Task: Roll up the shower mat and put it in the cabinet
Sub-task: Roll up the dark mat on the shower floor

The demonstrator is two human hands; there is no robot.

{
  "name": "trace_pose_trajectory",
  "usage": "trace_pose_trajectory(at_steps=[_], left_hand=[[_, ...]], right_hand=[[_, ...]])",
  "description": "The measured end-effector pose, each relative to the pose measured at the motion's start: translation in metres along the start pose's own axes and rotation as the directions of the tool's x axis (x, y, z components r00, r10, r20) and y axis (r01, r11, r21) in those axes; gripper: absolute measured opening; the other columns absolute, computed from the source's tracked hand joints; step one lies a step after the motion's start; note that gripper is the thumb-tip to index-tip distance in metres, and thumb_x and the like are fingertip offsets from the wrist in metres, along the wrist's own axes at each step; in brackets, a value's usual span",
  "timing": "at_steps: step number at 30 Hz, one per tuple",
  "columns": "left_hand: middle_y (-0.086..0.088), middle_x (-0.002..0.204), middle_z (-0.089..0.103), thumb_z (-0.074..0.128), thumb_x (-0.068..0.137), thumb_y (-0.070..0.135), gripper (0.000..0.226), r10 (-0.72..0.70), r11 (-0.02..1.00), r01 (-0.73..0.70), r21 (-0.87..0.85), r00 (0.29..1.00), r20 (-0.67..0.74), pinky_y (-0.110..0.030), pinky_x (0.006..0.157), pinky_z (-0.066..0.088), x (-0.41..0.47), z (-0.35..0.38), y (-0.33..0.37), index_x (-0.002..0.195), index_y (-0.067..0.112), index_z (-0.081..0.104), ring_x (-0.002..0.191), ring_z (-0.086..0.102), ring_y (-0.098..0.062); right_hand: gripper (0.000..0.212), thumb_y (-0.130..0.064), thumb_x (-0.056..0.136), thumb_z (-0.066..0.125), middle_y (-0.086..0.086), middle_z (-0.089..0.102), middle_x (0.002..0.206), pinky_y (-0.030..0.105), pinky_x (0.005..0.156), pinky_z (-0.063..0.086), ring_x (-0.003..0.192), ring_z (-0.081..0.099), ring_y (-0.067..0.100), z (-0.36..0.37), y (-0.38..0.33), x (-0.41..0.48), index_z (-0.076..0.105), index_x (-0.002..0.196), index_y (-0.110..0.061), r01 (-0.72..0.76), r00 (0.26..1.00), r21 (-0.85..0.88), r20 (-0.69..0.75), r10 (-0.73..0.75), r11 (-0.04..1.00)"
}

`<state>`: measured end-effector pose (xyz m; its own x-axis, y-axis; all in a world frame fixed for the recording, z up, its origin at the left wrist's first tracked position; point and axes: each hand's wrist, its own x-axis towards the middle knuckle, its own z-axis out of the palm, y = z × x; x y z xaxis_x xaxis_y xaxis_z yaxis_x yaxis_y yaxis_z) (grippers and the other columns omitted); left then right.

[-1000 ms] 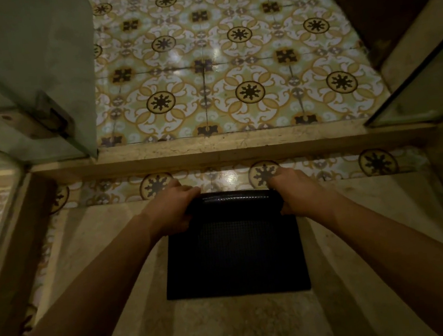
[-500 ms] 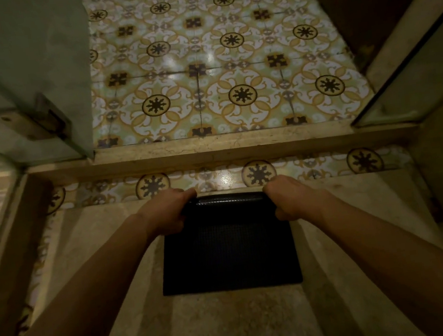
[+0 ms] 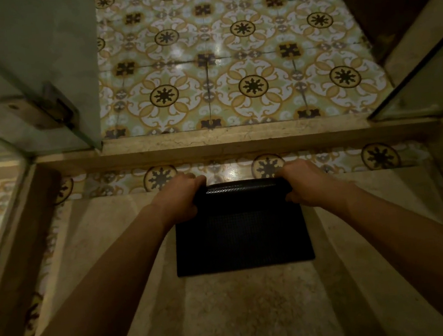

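Observation:
A black textured shower mat (image 3: 242,237) lies on the beige stone shower floor, its far end curled into a roll (image 3: 241,193) and its near part still flat. My left hand (image 3: 180,200) grips the left end of the roll. My right hand (image 3: 303,183) grips the right end. Both forearms reach forward from the bottom corners of the view. No cabinet is in sight.
A raised stone threshold (image 3: 226,145) crosses just beyond the mat, with patterned yellow floor tiles (image 3: 229,56) past it. An open glass door with a metal hinge (image 3: 42,108) stands at the left, a glass panel (image 3: 426,83) at the right.
The roll has turned a little toward me and grown thicker, leaving less of the mat flat. Both hands stay on the roll's ends.

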<state>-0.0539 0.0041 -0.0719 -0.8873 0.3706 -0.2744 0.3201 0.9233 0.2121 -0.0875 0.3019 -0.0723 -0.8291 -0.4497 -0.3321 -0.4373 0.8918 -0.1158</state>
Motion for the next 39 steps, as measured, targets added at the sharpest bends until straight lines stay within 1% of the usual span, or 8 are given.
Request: trace_pose_trajectory(at_steps=[3,9,13,17,22,28,33,39], left_hand=[[-0.006,0.096,0.066,0.068,0.075,0.02,0.037,-0.014,1.0,0.016,-0.015,0.995,0.096,-0.03,0.071,0.048,0.003,-0.009,-0.004,0.112,0.021,0.061,0.091,0.06,-0.025],[-0.006,0.097,0.062,0.069,0.073,0.02,0.029,0.022,0.996,-0.022,0.085,1.0,-0.003,-0.032,0.07,0.038,-0.006,0.002,0.005,0.1,0.017,0.061,0.095,0.053,-0.029],[-0.006,0.103,0.064,0.072,0.073,0.023,0.036,-0.014,1.0,0.016,-0.014,0.995,0.102,-0.033,0.078,0.049,-0.01,-0.004,0.001,0.107,0.02,0.063,0.097,0.058,-0.026],[-0.007,0.097,0.067,0.072,0.075,0.021,0.032,-0.044,0.998,0.047,-0.033,0.995,0.084,-0.029,0.065,0.043,-0.012,-0.006,0.005,0.105,0.019,0.061,0.088,0.062,-0.025],[-0.009,0.094,0.066,0.071,0.073,0.018,0.024,-0.034,0.999,0.034,0.014,0.999,0.037,-0.03,0.064,0.043,-0.017,-0.003,0.013,0.094,0.014,0.06,0.086,0.061,-0.027],[-0.007,0.108,0.066,0.074,0.072,0.022,0.046,-0.078,0.992,0.089,-0.086,0.989,0.124,-0.029,0.077,0.047,-0.019,-0.005,0.01,0.117,0.019,0.063,0.098,0.061,-0.024],[-0.008,0.105,0.067,0.074,0.071,0.02,0.041,-0.071,0.997,0.073,-0.015,0.992,0.103,-0.033,0.08,0.053,-0.019,-0.002,0.014,0.112,0.019,0.068,0.096,0.062,-0.024],[-0.005,0.101,0.068,0.071,0.071,0.025,0.041,-0.075,0.994,0.087,-0.073,0.985,0.157,-0.026,0.074,0.044,-0.021,-0.001,0.01,0.111,0.023,0.064,0.095,0.063,-0.024]], right_hand=[[0.039,-0.02,0.068,0.073,0.011,0.064,0.103,0.028,0.069,0.043,0.094,0.062,0.028,0.0,0.006,0.002,0.062,0.105,-0.017,0.014,0.997,0.038,0.074,-0.016,0.999],[0.046,-0.016,0.053,0.085,0.008,0.059,0.108,0.03,0.067,0.048,0.088,0.063,0.028,0.01,0.002,-0.012,0.065,0.094,-0.016,0.051,0.998,0.037,-0.036,-0.05,0.998],[0.052,-0.018,0.06,0.081,0.007,0.058,0.114,0.027,0.073,0.045,0.097,0.06,0.027,0.009,0.003,-0.015,0.061,0.108,-0.018,0.046,0.999,0.088,-0.005,-0.045,0.995],[0.041,-0.017,0.07,0.072,0.01,0.062,0.109,0.027,0.072,0.042,0.099,0.06,0.027,0.005,-0.004,-0.014,0.061,0.109,-0.017,0.019,0.998,0.028,0.056,-0.02,0.999],[0.045,-0.018,0.066,0.079,0.009,0.061,0.111,0.031,0.079,0.047,0.102,0.06,0.028,-0.001,-0.009,-0.019,0.065,0.108,-0.015,0.011,0.999,0.026,0.033,-0.012,1.0],[0.054,-0.02,0.071,0.077,0.013,0.059,0.119,0.035,0.085,0.048,0.108,0.057,0.029,-0.003,-0.006,-0.021,0.058,0.121,-0.015,-0.039,0.992,0.093,0.119,0.028,0.995],[0.052,-0.019,0.066,0.081,0.009,0.052,0.118,0.029,0.08,0.044,0.104,0.057,0.028,0.002,-0.013,-0.029,0.063,0.115,-0.014,-0.002,0.999,0.075,0.051,-0.002,0.997],[0.042,-0.019,0.072,0.07,0.013,0.063,0.109,0.03,0.072,0.047,0.099,0.06,0.029,-0.006,-0.015,-0.024,0.062,0.113,-0.016,-0.038,0.984,0.072,0.174,0.025,0.997]])
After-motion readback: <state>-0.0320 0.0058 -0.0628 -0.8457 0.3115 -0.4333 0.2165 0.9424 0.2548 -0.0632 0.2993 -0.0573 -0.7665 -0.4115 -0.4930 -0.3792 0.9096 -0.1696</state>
